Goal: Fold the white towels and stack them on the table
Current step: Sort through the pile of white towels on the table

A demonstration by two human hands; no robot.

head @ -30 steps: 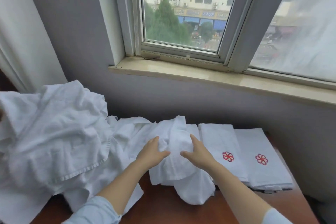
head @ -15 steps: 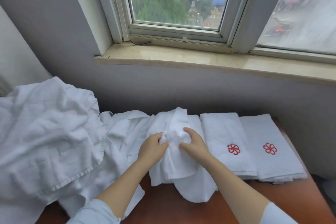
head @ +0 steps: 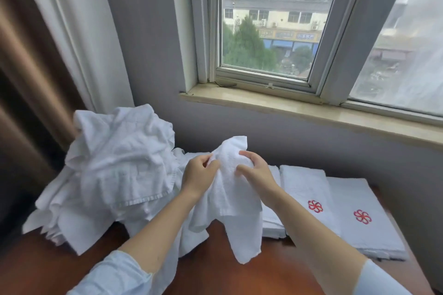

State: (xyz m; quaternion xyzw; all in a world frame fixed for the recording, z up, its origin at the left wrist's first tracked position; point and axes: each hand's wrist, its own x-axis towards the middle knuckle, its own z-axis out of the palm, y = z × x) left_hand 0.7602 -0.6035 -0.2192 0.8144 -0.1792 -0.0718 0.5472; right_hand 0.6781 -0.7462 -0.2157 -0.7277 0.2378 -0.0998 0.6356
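The left hand (head: 199,175) and right hand (head: 255,171), close together, each pinch the top of a small crumpled white terry towel (head: 230,199), which hangs between them over the reddish-brown wooden table (head: 263,270). Right of the right hand lie folded white towels with red flower emblems (head: 311,189), so some are done. Left of the left hand a heap of rumpled white towels (head: 119,163) waits, so most of the work probably lies ahead.

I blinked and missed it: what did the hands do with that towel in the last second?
The left hand and right hand, resting on the loose white towel a second ago, pinched its upper part and raised it slightly; its lower end hangs over the table. The folded towels with red emblems and the crumpled towel pile stayed put.
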